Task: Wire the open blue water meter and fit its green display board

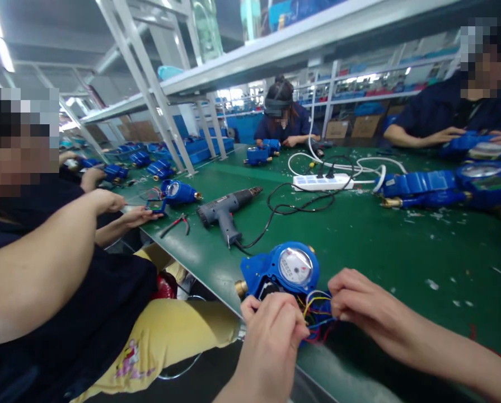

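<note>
A blue water meter [288, 268] with a round white dial and a brass fitting lies at the near edge of the green bench [359, 235]. A bunch of thin coloured wires [315, 313] comes out of its near side. My left hand [271, 330] pinches the wires at the left of the bunch, fingers closed against the meter's body. My right hand [359, 308] grips the same wires from the right, fingertips touching them.
A grey heat gun [227, 210] with a black cord, red-handled pliers [177, 223] and a white power strip [323, 181] lie farther back. More blue meters [443, 187] sit at right. A seated person [57, 268] crowds my left; others work across the bench.
</note>
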{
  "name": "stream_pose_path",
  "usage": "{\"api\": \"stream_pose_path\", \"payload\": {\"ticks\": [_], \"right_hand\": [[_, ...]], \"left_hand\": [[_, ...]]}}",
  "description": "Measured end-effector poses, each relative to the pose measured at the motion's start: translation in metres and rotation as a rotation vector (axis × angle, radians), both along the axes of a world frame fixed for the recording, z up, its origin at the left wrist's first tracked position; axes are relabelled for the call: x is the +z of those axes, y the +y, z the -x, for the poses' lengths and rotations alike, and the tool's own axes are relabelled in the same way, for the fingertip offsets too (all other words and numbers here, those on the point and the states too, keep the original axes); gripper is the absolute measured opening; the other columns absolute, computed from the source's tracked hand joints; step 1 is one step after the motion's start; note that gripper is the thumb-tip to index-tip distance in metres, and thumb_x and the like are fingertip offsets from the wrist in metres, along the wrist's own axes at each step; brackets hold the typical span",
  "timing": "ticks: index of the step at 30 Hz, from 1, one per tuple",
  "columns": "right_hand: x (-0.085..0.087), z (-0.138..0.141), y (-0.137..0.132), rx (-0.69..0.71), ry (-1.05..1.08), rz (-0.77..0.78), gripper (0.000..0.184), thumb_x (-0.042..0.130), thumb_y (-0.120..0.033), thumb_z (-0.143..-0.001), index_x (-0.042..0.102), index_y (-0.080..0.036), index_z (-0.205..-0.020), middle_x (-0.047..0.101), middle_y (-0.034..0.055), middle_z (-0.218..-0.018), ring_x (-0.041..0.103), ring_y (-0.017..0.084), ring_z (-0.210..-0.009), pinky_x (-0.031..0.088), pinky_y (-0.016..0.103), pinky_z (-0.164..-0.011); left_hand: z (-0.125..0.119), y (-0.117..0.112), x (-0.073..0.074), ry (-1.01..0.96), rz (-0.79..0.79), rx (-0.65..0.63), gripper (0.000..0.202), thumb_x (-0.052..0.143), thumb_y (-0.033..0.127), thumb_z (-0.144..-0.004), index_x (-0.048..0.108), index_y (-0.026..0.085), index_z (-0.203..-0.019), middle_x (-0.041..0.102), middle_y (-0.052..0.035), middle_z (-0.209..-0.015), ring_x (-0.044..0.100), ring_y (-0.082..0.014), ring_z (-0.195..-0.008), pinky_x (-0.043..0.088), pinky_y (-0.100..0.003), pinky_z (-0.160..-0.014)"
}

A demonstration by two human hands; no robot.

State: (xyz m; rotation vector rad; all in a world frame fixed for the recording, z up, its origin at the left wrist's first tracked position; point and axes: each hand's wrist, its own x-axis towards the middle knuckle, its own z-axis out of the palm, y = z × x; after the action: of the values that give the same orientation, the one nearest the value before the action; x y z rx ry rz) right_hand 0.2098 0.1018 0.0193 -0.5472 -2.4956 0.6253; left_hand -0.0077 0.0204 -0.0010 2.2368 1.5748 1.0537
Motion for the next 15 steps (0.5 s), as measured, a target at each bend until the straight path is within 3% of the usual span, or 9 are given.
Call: {"api": "stream_pose_path", "payload": {"ticks": [2, 4, 6, 8, 10, 12, 15], "right_hand": [[0.017, 0.008, 0.017, -0.053, 0.099, 0.01, 0.019, 0.04, -0.014, -0.097, 0.055, -0.022, -0.088, 0.055, 0.0032, -0.092, 0.054, 0.015, -0.085, 0.045, 0.026, -0.071], [0.038, 0.033, 0.039, -0.196, 0.124, -0.021, 0.014, 0.045, -0.017, -0.096, 0.058, -0.021, -0.092, 0.058, 0.0038, -0.093, 0.056, 0.016, -0.087, 0.046, 0.027, -0.075], [0.055, 0.077, 0.065, -0.326, -0.066, -0.01, 0.013, 0.046, -0.013, -0.093, 0.058, -0.017, -0.09, 0.061, 0.0051, -0.093, 0.057, 0.017, -0.089, 0.045, 0.03, -0.081], [0.062, 0.134, 0.089, -0.295, -0.198, 0.026, 0.013, 0.049, -0.012, -0.092, 0.061, -0.015, -0.088, 0.063, 0.005, -0.093, 0.058, 0.017, -0.09, 0.045, 0.033, -0.086], [0.057, 0.192, 0.109, -0.289, -0.331, 0.091, 0.011, 0.056, -0.021, -0.092, 0.062, -0.013, -0.088, 0.063, 0.0046, -0.089, 0.06, 0.018, -0.086, 0.048, 0.037, -0.084], [0.044, 0.241, 0.123, -0.326, -0.428, 0.161, 0.022, 0.059, -0.032, -0.092, 0.061, -0.012, -0.102, 0.062, 0.007, -0.102, 0.06, 0.019, -0.093, 0.05, 0.039, -0.084], [0.023, 0.287, 0.134, -0.399, -0.53, 0.257, 0.034, 0.059, -0.036, -0.092, 0.056, -0.013, -0.117, 0.057, 0.0103, -0.116, 0.059, 0.022, -0.101, 0.05, 0.043, -0.087]], "left_hand": [[-0.002, 0.002, -0.01, -0.079, -0.075, 0.009, 0.023, 0.041, 0.022, -0.097, 0.053, 0.021, -0.079, 0.062, 0.0022, -0.083, 0.059, -0.0135, -0.079, 0.027, -0.034, -0.071], [-0.004, 0.005, -0.02, -0.125, -0.206, 0.032, 0.031, 0.035, 0.029, -0.1, 0.053, 0.02, -0.075, 0.062, 0.0017, -0.078, 0.058, -0.0134, -0.073, 0.026, -0.035, -0.069], [-0.007, 0.009, -0.029, -0.125, -0.324, 0.052, 0.037, 0.033, 0.035, -0.1, 0.052, 0.02, -0.072, 0.064, 0.0014, -0.075, 0.058, -0.0133, -0.068, 0.025, -0.036, -0.067], [-0.01, 0.013, -0.034, -0.125, -0.395, 0.07, 0.04, 0.032, 0.038, -0.1, 0.052, 0.02, -0.07, 0.066, 0.0013, -0.074, 0.058, -0.0133, -0.065, 0.025, -0.036, -0.066], [-0.013, 0.016, -0.035, -0.153, -0.454, 0.103, 0.042, 0.031, 0.038, -0.1, 0.053, 0.02, -0.068, 0.067, 0.0018, -0.072, 0.057, -0.013, -0.062, 0.026, -0.036, -0.063], [-0.014, 0.016, -0.034, -0.175, -0.522, 0.141, 0.042, 0.032, 0.037, -0.1, 0.052, 0.02, -0.066, 0.067, 0.0026, -0.068, 0.057, -0.0123, -0.059, 0.025, -0.035, -0.061], [-0.01, 0.014, -0.031, -0.103, -0.484, 0.145, 0.034, 0.042, 0.034, -0.098, 0.053, 0.02, -0.069, 0.068, 0.0034, -0.07, 0.06, -0.0109, -0.06, 0.028, -0.035, -0.062]]}}
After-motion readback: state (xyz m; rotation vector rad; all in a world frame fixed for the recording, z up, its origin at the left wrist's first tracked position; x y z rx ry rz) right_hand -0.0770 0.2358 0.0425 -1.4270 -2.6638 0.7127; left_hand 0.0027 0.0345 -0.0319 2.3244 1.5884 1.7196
